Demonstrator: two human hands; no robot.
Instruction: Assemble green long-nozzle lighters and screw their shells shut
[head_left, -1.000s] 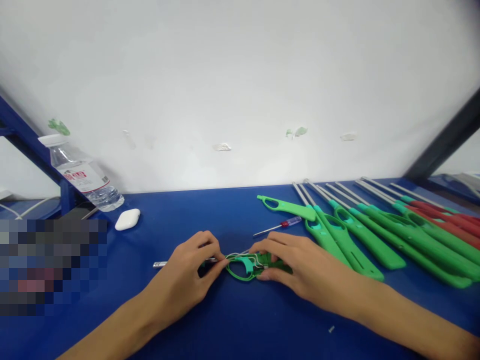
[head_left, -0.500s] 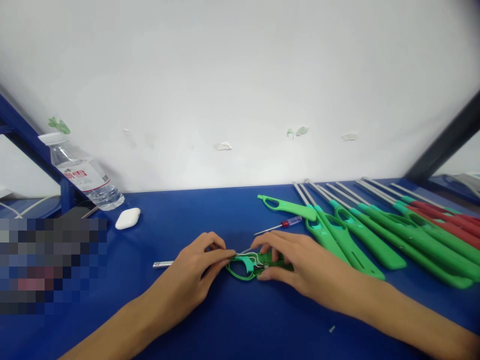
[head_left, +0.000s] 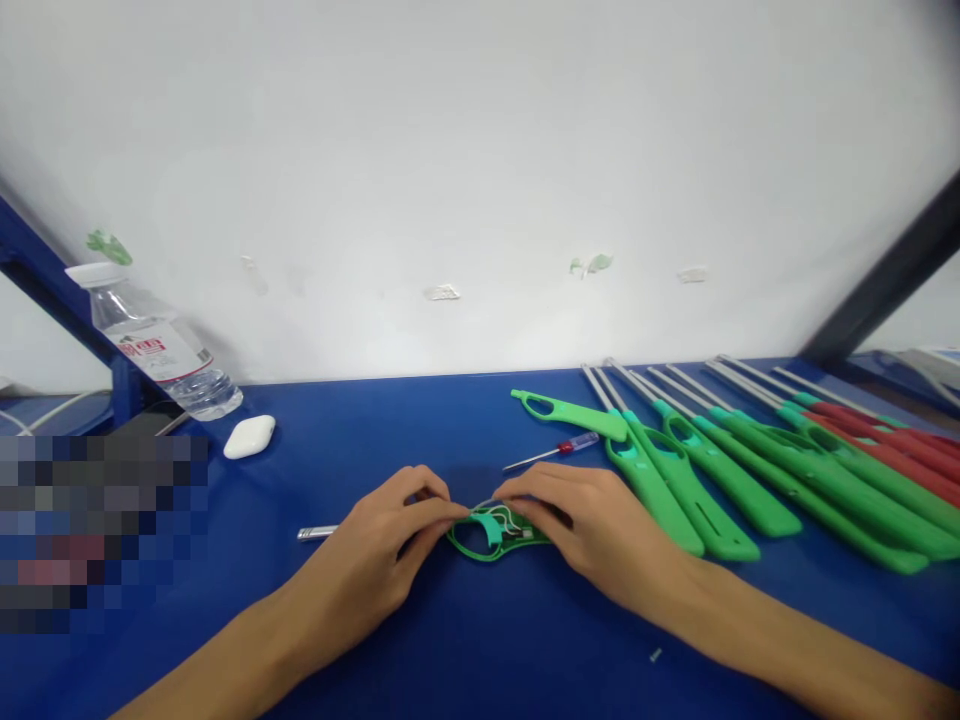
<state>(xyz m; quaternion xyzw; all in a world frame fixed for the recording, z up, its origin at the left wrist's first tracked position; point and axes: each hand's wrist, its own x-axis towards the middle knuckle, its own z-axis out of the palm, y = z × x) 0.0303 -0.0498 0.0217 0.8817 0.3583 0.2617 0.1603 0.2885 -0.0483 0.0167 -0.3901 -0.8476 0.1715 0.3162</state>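
Note:
An opened green stick lighter (head_left: 478, 557) lies on the blue table between my hands, its inside facing up. A teal trigger (head_left: 491, 530) and thin white wires (head_left: 510, 516) show within the shell. My left hand (head_left: 394, 530) pinches the lighter at its neck; the metal tube end (head_left: 317, 533) sticks out to the left behind that hand. Over the handle is my right hand (head_left: 592, 515), thumb and forefinger closed at the wires by the upper edge. Its fingers hide the handle's right end.
Beyond my right hand are a loose green half shell (head_left: 574, 412) and a screwdriver (head_left: 551, 452). Several green lighters (head_left: 720, 500) and red ones (head_left: 900, 450) lie at right. A small screw (head_left: 655, 655) is near the front. Left stand a bottle (head_left: 161, 345) and white case (head_left: 250, 437).
My right thumb has moved up from the handle's near edge to the wires, baring more of the shell. My left hand keeps its pinch. The view has shifted slightly.

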